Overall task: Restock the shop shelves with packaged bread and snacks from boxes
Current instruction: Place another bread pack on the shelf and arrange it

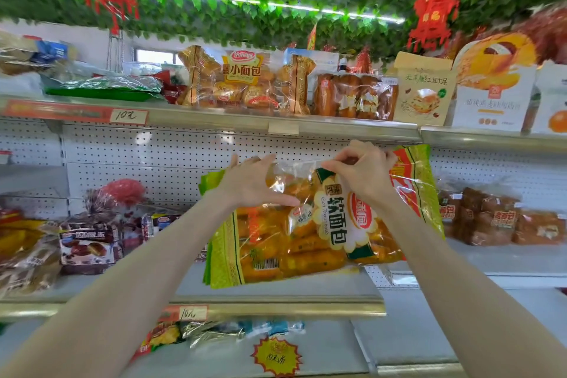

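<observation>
Bare shelf (193, 285) beside bread bag (306, 239)

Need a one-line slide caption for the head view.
Green-edged soft-bread bag held at the middle shelf: right hand pinches its clear top, left hand spread against it.

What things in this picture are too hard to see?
Head view only:
- Boxes: outside the frame.
- Left hand grip on the soft bread bag: hidden behind the hand's own back.
- Yellow star price sign: writing blurred.
- Packets at far left: blurred, labels unreadable.
</observation>
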A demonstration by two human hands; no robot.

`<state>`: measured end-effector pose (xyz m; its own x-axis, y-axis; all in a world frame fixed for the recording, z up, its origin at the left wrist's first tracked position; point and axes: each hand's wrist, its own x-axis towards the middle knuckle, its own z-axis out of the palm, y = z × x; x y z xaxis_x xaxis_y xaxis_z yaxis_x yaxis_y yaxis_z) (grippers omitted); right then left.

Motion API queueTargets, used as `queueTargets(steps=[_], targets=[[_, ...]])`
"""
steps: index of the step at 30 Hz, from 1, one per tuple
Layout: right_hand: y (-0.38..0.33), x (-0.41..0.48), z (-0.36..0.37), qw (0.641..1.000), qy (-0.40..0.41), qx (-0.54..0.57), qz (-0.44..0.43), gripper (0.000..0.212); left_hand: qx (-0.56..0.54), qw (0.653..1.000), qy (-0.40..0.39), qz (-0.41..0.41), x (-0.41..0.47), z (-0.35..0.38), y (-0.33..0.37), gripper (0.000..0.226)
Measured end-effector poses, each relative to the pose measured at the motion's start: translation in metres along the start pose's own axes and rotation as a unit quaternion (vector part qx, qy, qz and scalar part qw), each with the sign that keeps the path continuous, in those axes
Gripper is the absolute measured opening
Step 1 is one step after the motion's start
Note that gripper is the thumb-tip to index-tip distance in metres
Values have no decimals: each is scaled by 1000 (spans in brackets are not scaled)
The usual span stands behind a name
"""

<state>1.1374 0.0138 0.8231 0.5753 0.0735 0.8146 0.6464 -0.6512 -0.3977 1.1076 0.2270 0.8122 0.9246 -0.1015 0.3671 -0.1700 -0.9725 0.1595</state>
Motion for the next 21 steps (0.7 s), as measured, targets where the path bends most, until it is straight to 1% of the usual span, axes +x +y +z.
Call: queueTargets(steps=[2, 4, 6, 7, 9, 10, 12, 13, 15, 16, 17, 19, 21], targets=[[-4, 0, -3, 1000, -4, 4, -10, 22, -77, 994, -73, 3, 4, -5, 0, 128], [-7, 0, -3, 1000, -5, 14, -16, 24, -147, 984, -104, 9, 4, -7, -1, 128], [-9, 1, -3, 1000, -9, 22, -18, 25, -179, 976, -125, 8, 3, -6, 1, 125], [-10, 1, -2, 1000, -10, 22, -21, 24, -185, 975, -124, 3, 2, -5, 3, 117], [-10, 1, -1, 1000, -10, 17, -25, 22, -206, 974, -99, 1, 0, 1, 5, 88], [-11, 1, -2, 1000, -9, 14, -26, 21, -226, 971, -84, 6, -1, 4, 5, 77], [-10, -2, 0, 1000, 6, -3, -27, 19, -263, 963, -62, 4, -3, 11, 3, 74], [-9, -4, 2, 999, 18, -17, -27, 19, -282, 958, -48, -5, -5, 15, 2, 65], [-7, -9, 5, 999, 39, -32, -14, 24, -323, 946, -16, -17, -9, 20, 4, 41], [-6, -11, 6, 999, 37, -37, 3, 30, -348, 937, -1, -19, -10, 23, 5, 36], [-5, -14, 5, 998, 27, -45, 22, 42, -373, 928, 11, -22, -12, 25, 7, 34], [0, -19, 3, 997, 2, -52, 62, 72, -408, 911, 37, -40, -16, 31, 8, 27], [6, -26, 0, 994, -12, -34, 105, 98, -440, 892, 75, -74, -18, 37, 8, 25]])
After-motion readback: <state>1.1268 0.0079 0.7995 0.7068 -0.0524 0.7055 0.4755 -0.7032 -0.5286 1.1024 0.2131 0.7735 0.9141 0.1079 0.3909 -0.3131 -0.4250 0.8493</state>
